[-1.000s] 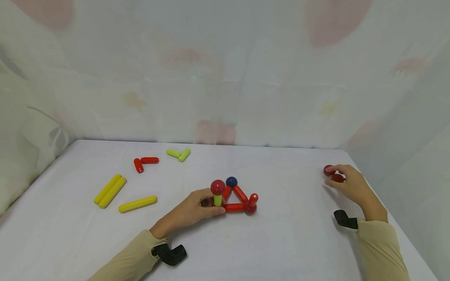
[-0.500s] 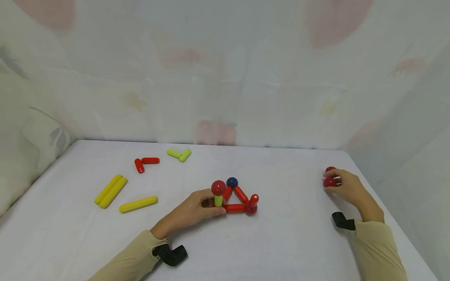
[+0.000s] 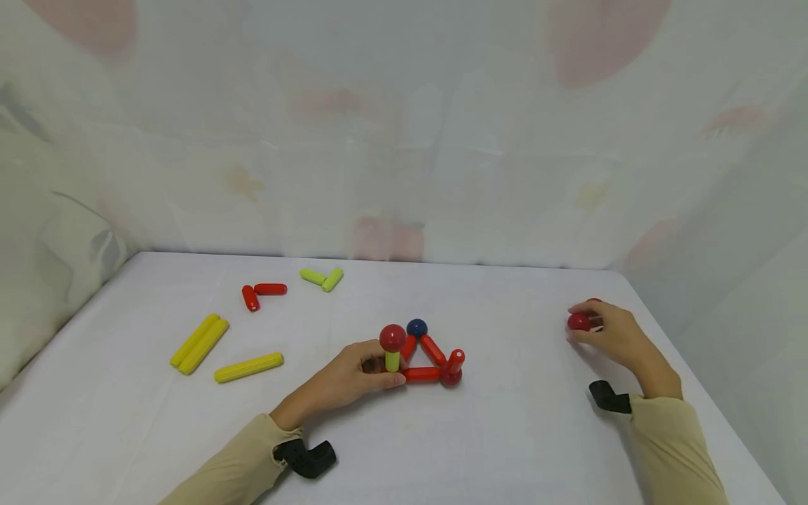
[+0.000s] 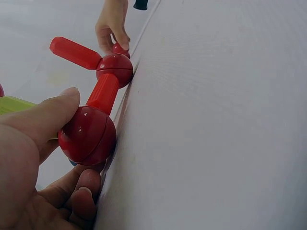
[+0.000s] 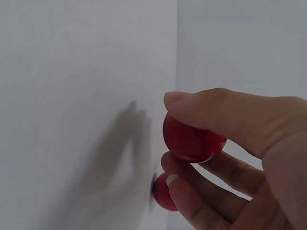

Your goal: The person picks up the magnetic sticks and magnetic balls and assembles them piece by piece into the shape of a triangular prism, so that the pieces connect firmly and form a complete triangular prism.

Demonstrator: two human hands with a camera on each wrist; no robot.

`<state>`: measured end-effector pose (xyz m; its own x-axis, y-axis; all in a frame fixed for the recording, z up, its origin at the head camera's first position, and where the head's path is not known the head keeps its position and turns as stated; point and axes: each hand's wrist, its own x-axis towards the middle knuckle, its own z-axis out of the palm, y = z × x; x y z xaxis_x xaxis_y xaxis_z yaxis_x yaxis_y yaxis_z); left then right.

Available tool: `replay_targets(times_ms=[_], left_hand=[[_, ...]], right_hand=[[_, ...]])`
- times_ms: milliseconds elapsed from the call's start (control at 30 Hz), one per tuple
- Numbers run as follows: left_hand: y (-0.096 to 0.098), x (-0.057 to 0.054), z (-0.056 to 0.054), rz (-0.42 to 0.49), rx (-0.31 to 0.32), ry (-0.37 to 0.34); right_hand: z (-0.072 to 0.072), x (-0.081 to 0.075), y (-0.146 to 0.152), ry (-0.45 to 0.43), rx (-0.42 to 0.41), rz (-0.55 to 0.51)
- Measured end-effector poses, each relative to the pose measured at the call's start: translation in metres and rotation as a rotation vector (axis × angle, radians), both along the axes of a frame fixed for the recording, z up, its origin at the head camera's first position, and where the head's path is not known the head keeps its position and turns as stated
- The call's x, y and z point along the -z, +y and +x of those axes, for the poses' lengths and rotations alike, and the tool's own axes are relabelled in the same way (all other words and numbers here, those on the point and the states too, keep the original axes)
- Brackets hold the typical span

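Observation:
My left hand (image 3: 353, 375) grips a red ball (image 4: 88, 136) at the left corner of a flat triangle of red rods (image 3: 421, 374). A short yellow-green rod (image 3: 392, 362) rises from that corner, topped by another red ball (image 3: 393, 337). At the triangle's far corner is a blue ball (image 3: 416, 327). The right corner's red ball (image 3: 450, 378) carries a raised red rod (image 3: 456, 359). Far to the right, my right hand (image 3: 615, 339) pinches a loose red ball (image 5: 192, 141) between thumb and fingers, above the table. A second loose ball (image 5: 164, 191), also red, sits behind those fingers.
On the table's left lie long yellow rods, two side by side (image 3: 198, 344) and one apart (image 3: 249, 367). Farther back are two short red rods (image 3: 270, 289) and two yellow-green ones (image 3: 332, 279). A patterned cloth (image 3: 404, 140) hangs behind the table.
My right hand has taken hold of one loose red ball and moved it slightly left, away from the other. The left hand and the triangle have stayed put.

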<state>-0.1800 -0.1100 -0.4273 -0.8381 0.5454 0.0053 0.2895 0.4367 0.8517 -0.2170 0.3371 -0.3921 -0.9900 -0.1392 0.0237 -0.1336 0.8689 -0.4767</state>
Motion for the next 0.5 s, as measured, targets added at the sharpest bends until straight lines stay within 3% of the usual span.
replay_targets(times_ms=[267,500], left_hand=[[0.0,0.0,0.0,0.002,-0.001,0.002],[-0.001,0.0,0.0,-0.006,-0.009,-0.005]], right_hand=[[0.002,-0.008,-0.018,-0.004,-0.025,-0.019],[0.001,-0.012,-0.03,0.044,-0.073,-0.01]])
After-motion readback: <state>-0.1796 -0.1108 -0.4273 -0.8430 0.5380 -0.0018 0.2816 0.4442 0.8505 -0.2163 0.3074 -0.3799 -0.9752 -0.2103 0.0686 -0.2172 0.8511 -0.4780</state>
